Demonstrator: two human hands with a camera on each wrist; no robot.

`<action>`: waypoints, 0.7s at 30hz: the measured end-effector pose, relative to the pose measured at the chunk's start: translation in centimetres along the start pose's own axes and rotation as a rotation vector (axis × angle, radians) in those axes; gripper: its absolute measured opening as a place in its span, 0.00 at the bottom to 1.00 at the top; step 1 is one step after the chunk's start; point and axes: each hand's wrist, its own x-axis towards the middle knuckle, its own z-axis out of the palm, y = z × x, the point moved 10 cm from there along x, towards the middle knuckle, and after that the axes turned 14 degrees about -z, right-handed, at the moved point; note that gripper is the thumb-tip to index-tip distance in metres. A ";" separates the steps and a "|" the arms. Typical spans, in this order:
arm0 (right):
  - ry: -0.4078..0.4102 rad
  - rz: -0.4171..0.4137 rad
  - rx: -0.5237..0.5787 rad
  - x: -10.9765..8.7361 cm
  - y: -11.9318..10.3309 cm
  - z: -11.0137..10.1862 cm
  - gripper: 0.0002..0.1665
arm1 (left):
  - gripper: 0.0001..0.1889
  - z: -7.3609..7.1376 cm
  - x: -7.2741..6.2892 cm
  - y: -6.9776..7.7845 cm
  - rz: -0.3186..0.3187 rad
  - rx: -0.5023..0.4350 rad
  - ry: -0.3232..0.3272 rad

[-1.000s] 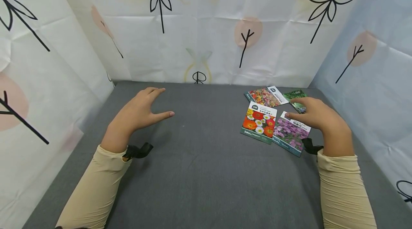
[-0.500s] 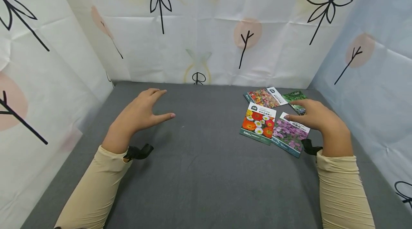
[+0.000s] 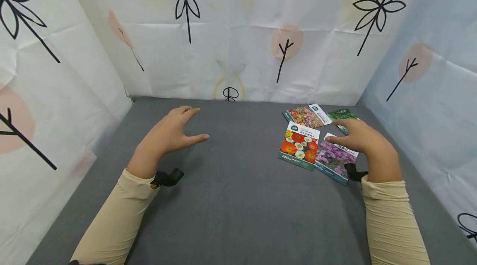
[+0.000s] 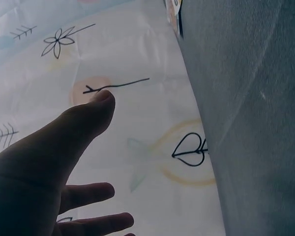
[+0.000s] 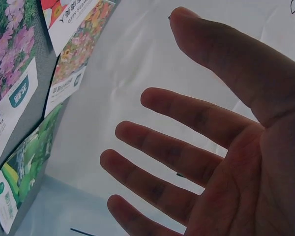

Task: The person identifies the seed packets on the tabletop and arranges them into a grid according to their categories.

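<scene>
Currently, the right hand (image 3: 363,137), its thumb and fingers spread apart, hovers to the right of a flat rectangular packet printed with red, orange and white flowers (image 3: 299,145), which lies on the grey bench (image 3: 238,198). Just right of that packet lies a purple-flowered packet (image 3: 335,158); behind it, a packet of small multicoloured blooms (image 3: 307,116); behind and rightward, a green-printed packet (image 3: 342,114). Well to its left hangs the left hand (image 3: 169,130), thumb and fingers likewise apart.
</scene>
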 end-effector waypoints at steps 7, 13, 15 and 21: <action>0.000 -0.011 0.011 0.1 0.2 0.5 0.46 | 0.49 1.4 0.2 1.7 0.038 0.011 -0.026; -0.014 -0.022 0.024 0.2 0.4 1.5 0.46 | 0.48 2.8 0.4 4.2 0.097 0.031 -0.030; -0.019 -0.027 0.029 0.3 0.5 1.8 0.45 | 0.47 3.4 0.5 5.3 0.133 0.035 -0.032; -0.049 -0.043 0.038 0.0 0.9 3.2 0.47 | 0.44 4.7 0.7 8.0 0.199 0.062 -0.041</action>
